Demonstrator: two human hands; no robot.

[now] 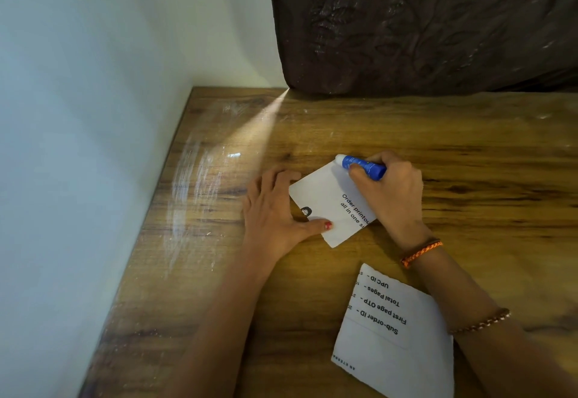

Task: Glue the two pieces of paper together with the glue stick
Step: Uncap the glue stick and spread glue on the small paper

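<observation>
A small white printed paper (325,200) lies on the wooden table (469,210). My left hand (275,210) presses flat on its left edge, thumb on the paper. My right hand (391,191) grips a blue glue stick (362,167), whose white tip touches the paper's far corner. A second, larger printed paper (394,332) with a torn edge lies nearer to me, partly under my right forearm.
A white wall (93,116) runs along the table's left edge. A dark brown wrinkled cover (422,22) hangs at the back of the table. Bracelets sit on my right wrist and forearm.
</observation>
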